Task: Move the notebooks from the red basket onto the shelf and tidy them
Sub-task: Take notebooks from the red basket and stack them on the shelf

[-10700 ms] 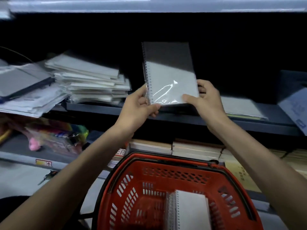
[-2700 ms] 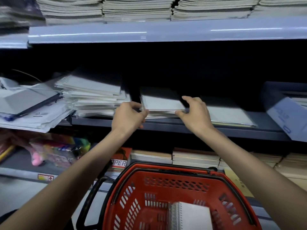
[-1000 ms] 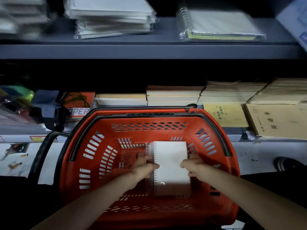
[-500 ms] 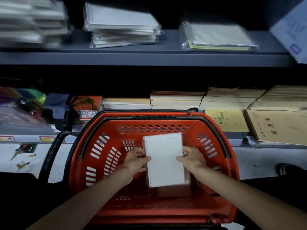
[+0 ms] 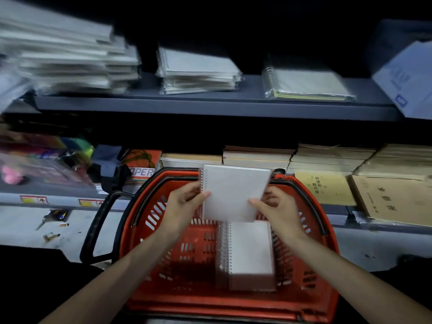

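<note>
A white spiral notebook (image 5: 232,191) hangs above the red basket (image 5: 149,232), spiral on its left. My left hand (image 5: 184,205) grips its spiral edge and my right hand (image 5: 274,210) grips its right edge. Inside the basket lies a stack of more white spiral notebooks (image 5: 249,254). On the grey shelf (image 5: 210,105) above, a short pile of wrapped notebooks (image 5: 198,71) sits in the middle, with a single wrapped spiral notebook (image 5: 306,83) to its right.
A tall blurred stack of notebooks (image 5: 67,57) fills the shelf's left end, and a pale blue box (image 5: 406,78) leans at its right end. Tan exercise books (image 5: 327,164) line the lower shelf behind the basket. The basket's black handle (image 5: 98,228) sticks out left.
Both hands have lifted the top notebook up out of the basket, away from the stack beneath. The view has tilted up, showing more of the shelf.
</note>
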Available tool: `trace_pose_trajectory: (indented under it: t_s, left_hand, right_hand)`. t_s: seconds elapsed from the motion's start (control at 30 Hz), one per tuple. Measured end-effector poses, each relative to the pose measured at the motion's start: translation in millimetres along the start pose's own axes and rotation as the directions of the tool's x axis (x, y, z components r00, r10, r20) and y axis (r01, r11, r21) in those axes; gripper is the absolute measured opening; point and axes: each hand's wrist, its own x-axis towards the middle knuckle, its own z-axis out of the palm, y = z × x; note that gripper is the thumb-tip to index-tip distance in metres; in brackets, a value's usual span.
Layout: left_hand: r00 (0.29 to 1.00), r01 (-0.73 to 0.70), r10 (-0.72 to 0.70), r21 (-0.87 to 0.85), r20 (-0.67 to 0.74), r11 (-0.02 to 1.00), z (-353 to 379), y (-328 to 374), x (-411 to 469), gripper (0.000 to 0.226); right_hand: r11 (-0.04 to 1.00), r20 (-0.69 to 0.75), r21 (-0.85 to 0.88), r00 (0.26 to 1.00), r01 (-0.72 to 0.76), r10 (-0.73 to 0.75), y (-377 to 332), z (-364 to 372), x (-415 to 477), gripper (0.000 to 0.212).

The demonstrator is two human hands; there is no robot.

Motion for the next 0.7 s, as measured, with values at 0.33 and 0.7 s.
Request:
trace_pose_trajectory:
  t_s: [0.33, 0.7]
  left_hand:
    - [0.989, -0.112, 0.089, -0.208, -0.119, 0.972, -14, 78, 0, 0.026]
    - [0.952, -0.286, 0.262, 0.153, 0.159, 0.946, -36, 124, 2, 0.095]
  right_hand:
    - [0.975, 0.094, 0.166, 0.982, 0.147, -0.164, -46, -4, -12, 0.044]
    - [0.896, 0.063, 0.381, 0.961, 0.227, -0.270, -134, -16, -1, 0.038]
